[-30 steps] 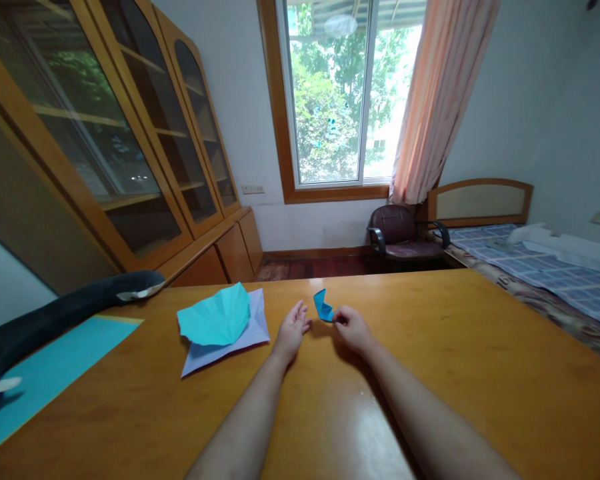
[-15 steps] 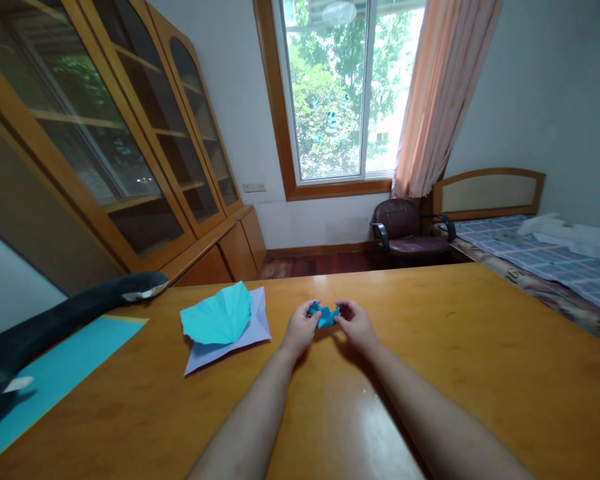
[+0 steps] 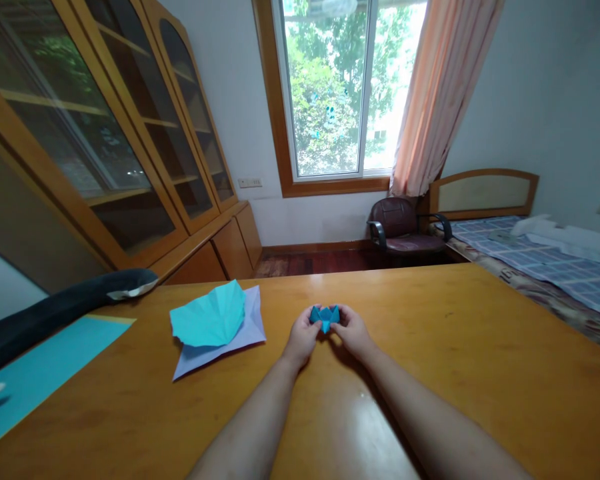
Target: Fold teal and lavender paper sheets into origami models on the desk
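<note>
Between my two hands is a small piece of folded blue paper (image 3: 325,318), with pointed corners standing up at both sides and a point facing down toward me. My left hand (image 3: 303,335) pinches its left side, thumb at the front. On the other side, my right hand (image 3: 353,333) grips the right part between thumb and fingers. Both hands are just above the wooden table (image 3: 430,360). The fingertips behind the paper are partly hidden.
Left of my hands, a creased turquoise paper (image 3: 210,317) lies over a lilac sheet (image 3: 253,327). Farther left, a dark plush-looking object (image 3: 80,300) rests over a blue sheet (image 3: 55,357). Beyond the table stand a cabinet (image 3: 220,247), a chair (image 3: 405,227) and a bed (image 3: 530,247).
My right hand has moved in closer to the left one. The folded blue paper now faces me more evenly, both pointed corners up. The view has shifted slightly.
</note>
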The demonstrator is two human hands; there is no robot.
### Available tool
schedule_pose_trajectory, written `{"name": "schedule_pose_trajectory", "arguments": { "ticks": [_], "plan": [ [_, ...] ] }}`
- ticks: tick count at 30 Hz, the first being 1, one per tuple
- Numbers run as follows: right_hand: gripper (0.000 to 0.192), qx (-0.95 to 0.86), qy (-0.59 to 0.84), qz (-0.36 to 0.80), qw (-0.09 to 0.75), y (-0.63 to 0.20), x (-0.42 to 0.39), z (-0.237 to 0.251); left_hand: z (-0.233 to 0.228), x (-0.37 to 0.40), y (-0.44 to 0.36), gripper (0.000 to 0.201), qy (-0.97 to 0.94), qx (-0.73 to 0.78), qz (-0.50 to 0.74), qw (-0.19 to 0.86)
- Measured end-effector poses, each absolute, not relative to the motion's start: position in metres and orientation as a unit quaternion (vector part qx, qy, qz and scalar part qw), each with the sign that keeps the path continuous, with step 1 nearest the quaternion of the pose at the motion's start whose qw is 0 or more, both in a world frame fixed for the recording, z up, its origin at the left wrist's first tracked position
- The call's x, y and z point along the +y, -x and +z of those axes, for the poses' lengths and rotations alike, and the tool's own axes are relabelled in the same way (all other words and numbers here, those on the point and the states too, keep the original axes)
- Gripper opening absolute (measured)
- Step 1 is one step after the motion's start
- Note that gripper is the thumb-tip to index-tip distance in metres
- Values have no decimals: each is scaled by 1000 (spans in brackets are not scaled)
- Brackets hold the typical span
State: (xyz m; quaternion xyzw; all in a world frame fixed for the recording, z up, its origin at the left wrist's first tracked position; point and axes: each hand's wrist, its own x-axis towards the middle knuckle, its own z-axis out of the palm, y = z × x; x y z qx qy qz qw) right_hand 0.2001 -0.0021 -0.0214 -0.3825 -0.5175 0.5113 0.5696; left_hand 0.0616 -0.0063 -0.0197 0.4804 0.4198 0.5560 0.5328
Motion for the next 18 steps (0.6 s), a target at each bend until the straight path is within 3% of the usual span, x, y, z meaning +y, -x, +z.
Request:
{"name": "schedule_pose_trajectory", "arguments": {
  "ticks": [9, 15, 18],
  "plan": [
    [38, -568, 449, 441, 530, -203, -1, -28, -23, -7, -67, 60, -517, 423, 519, 533],
    [61, -534, 448, 443, 563, -208, 4, -35, -13, -12, -67, 24, -556, 411, 513, 508],
    [67, -525, 445, 453, 567, -207, 6, -37, -10, -12, -67, 27, -551, 410, 514, 513]
  ]
}}
